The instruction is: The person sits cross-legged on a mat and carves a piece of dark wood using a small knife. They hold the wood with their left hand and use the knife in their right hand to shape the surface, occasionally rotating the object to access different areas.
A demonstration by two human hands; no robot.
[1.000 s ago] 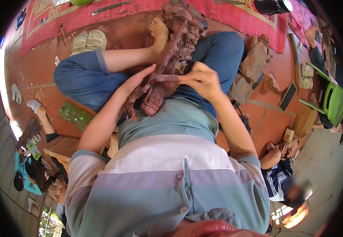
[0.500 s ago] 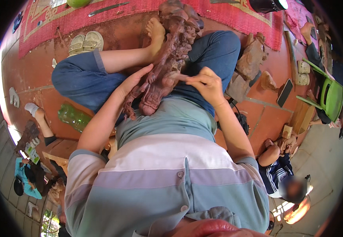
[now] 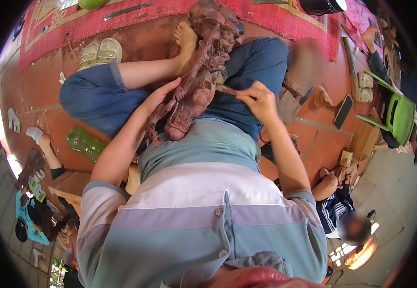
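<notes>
A long reddish-brown wood carving (image 3: 201, 72) with knobbly, deeply cut figures lies slanted across my lap, its rounded near end against my shirt. My left hand (image 3: 159, 96) holds its left side, one finger stretched along the edge; the other fingers are partly hidden by the wood. My right hand (image 3: 260, 102) pinches a slim brown brush-like tool (image 3: 228, 90) between thumb and fingers. The tool's pale tip points left at the right side of the carving, close to the wood; whether it touches I cannot tell.
A red mat (image 3: 275, 21) lies ahead with a knife (image 3: 128, 11) on it. Left are sandals (image 3: 102, 53) and a green plastic bottle (image 3: 87, 143). Right are wood pieces (image 3: 291, 103), a phone (image 3: 343, 112) and a green chair (image 3: 402, 117). Other people sit at both sides.
My right hand has moved slightly right, drawing the tool back from the carving so more of it shows. My left hand stays at the carving's left side. The whole view has shifted slightly.
</notes>
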